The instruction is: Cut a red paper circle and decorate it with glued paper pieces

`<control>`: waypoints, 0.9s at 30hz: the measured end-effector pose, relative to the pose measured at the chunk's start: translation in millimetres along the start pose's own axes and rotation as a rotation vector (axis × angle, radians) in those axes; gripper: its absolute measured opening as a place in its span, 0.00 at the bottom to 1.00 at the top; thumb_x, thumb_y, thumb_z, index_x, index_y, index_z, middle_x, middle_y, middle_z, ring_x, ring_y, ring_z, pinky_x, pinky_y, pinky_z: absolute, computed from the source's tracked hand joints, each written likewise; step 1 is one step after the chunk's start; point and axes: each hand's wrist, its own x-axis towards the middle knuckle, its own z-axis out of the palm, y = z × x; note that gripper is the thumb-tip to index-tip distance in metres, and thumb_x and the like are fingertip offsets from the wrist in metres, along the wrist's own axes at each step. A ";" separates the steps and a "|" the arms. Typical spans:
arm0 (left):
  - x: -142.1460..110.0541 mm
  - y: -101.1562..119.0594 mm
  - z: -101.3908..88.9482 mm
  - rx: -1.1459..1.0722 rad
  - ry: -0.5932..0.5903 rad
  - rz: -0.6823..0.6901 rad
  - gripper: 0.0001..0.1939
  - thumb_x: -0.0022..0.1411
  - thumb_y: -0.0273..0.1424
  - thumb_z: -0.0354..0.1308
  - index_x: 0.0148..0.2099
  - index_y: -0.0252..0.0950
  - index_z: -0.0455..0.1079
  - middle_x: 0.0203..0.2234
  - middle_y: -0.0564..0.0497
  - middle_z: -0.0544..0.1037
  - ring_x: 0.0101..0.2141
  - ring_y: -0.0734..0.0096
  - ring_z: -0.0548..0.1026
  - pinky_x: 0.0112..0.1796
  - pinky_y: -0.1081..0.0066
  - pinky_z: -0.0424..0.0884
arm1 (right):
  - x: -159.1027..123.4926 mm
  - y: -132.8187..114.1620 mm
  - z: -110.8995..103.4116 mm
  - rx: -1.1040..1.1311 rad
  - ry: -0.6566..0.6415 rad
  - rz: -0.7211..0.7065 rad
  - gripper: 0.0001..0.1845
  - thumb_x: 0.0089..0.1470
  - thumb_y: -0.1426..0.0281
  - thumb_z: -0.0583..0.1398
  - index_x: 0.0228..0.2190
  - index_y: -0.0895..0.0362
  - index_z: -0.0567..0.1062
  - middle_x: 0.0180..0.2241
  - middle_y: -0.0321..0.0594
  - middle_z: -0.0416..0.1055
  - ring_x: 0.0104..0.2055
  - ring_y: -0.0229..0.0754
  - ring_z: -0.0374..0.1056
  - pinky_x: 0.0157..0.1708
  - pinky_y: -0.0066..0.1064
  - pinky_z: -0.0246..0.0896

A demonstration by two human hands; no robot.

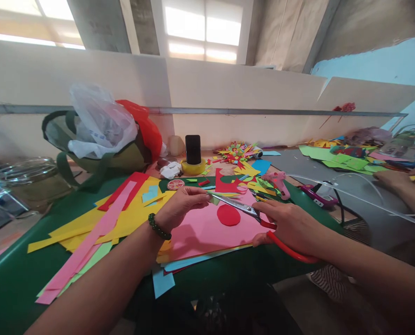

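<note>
My right hand point(291, 221) is closed round the red handles of a pair of scissors point(237, 204), whose metal blades point left. At the blade tips, my left hand point(188, 202) pinches a small green piece of paper point(214, 199). A green bead bracelet circles that wrist. Beneath both hands lies a pink sheet point(196, 232) on top of a stack of coloured sheets. On the pink sheet rests a red paper circle point(228, 215). Just beyond it is a cut red sheet point(224, 180) with curved edges.
Yellow, pink and green strips point(112, 218) spread to the left. Behind stand a phone point(193, 149), a roll of yellow tape point(193, 167) and a bag point(123, 153). A pink glue gun point(279, 184) lies to the right. Another person's hand point(394, 179) is at the far right.
</note>
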 end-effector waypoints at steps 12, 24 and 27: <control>3.2 1.9 -11.4 -0.011 -0.072 -0.008 0.16 0.40 0.38 0.73 0.27 0.34 0.73 0.26 0.51 0.78 0.30 0.73 0.73 0.36 0.72 0.69 | 11.1 14.4 -1.5 -0.041 -0.069 0.236 0.20 0.58 0.55 0.57 0.43 0.56 0.76 0.35 0.49 0.79 0.36 0.51 0.76 0.29 0.32 0.64; 9.2 11.7 -32.6 0.077 -0.049 -0.051 0.14 0.41 0.35 0.72 0.27 0.34 0.73 0.25 0.53 0.76 0.29 0.75 0.72 0.38 0.72 0.70 | 15.4 61.8 18.3 -0.065 -0.377 0.278 0.27 0.60 0.63 0.52 0.57 0.59 0.70 0.51 0.52 0.74 0.51 0.54 0.72 0.44 0.37 0.67; 11.6 12.2 -39.0 0.123 -0.028 -0.089 0.14 0.43 0.36 0.71 0.30 0.33 0.74 0.28 0.51 0.77 0.30 0.74 0.73 0.37 0.71 0.70 | 18.8 69.4 22.0 -0.029 -0.413 0.199 0.25 0.59 0.67 0.53 0.56 0.56 0.71 0.52 0.50 0.74 0.51 0.52 0.72 0.44 0.35 0.67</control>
